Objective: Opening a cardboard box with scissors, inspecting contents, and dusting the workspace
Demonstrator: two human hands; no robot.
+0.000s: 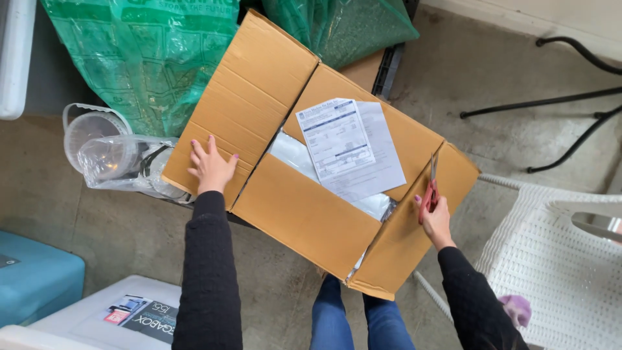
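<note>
A brown cardboard box (304, 214) stands open in front of me, its flaps folded outward. My left hand (210, 167) lies flat on the left flap, fingers spread. My right hand (435, 217) rests on the right flap and grips red-handled scissors (431, 185), blades pointing away from me. A printed paper sheet (350, 148) lies across the box opening, over white plastic-wrapped contents (295, 155).
Green plastic bags (142, 58) sit behind the box. Clear plastic containers in a bag (110, 155) lie at the left. A white lidded bin (97, 317) and a blue bin (35, 279) stand at lower left. A white woven chair (557, 259) is at right.
</note>
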